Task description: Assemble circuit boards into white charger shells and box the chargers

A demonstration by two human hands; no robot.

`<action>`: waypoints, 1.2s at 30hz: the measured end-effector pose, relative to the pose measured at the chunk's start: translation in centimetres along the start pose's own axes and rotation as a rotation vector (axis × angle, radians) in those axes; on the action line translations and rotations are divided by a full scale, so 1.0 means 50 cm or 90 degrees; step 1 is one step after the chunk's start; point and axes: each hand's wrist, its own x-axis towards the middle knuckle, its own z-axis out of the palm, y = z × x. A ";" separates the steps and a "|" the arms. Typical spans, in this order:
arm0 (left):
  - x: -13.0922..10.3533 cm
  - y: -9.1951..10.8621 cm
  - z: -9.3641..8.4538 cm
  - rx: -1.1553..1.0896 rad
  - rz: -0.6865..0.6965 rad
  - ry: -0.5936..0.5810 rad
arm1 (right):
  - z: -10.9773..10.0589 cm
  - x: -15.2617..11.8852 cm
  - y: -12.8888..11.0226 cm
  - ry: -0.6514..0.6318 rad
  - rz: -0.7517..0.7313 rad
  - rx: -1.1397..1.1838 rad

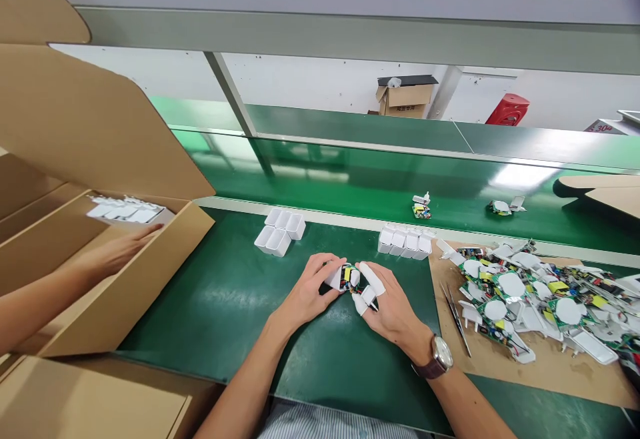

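Note:
Near the middle of the green bench, my left hand (309, 295) is closed round a small white plastic housing (334, 280). A circuit board (351, 277) with yellow and black components sits at the housing's open end; how far it is inside I cannot tell. My right hand (395, 309), with white covers on the thumb and a finger, pinches the white plastic end piece (369, 295) beside the board. Beyond my hands stand a cluster of white housings (280, 231) on the left and a row of white housings (405, 242) on the right.
A cardboard sheet (493, 369) on the right bears a heap of circuit boards (530, 292) and tweezers (456, 319). Two loose assemblies lie on the green belt (340, 192). At left, another person's hand (123, 247) reaches into a cardboard box (150, 279) holding white parts (130, 209).

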 end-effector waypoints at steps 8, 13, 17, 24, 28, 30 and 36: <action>-0.001 -0.004 0.002 -0.004 0.015 0.011 | 0.007 -0.007 0.009 0.008 -0.016 -0.006; 0.001 -0.001 0.007 -0.021 0.013 -0.001 | 0.010 -0.004 0.011 0.011 -0.017 -0.021; 0.004 0.004 0.013 -0.065 -0.014 -0.026 | 0.024 -0.007 0.019 0.031 -0.002 -0.073; 0.009 0.000 0.014 -0.128 -0.027 -0.064 | 0.026 -0.013 0.041 0.061 0.003 -0.061; 0.006 0.007 0.007 -0.109 -0.030 -0.061 | 0.016 -0.011 0.048 0.034 0.014 -0.005; 0.006 0.008 0.005 -0.123 -0.067 -0.070 | 0.022 -0.006 0.052 0.043 0.005 0.000; 0.003 0.017 0.002 -0.314 -0.182 0.002 | 0.034 0.004 0.051 0.002 -0.073 0.028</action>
